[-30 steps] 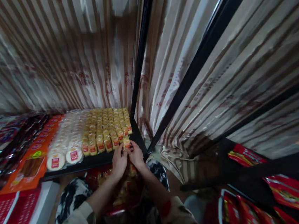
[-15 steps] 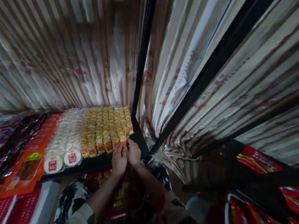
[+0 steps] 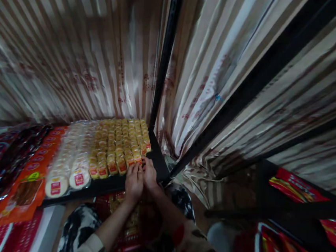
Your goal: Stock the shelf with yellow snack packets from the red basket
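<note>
Rows of small wrapped yellow snack packets with red labels stand on a black shelf. My left hand is at the front of these rows, fingers bent and closed at a yellow packet near the right end. Close beside it, my right hand has its fingers curled against the same packet from the right. My fingers cover the packet's lower part. Left of the yellow rows are two rows of round white packets with red labels.
An orange packet and dark glossy packets lie farther left. Below my arms is a red basket with yellow packets. Black posts and striped curtains bound the shelf. Red packets lie on a lower shelf at right.
The view has shifted slightly. My hands stay at the front of the same yellow row, with little visible movement of the fingers.
</note>
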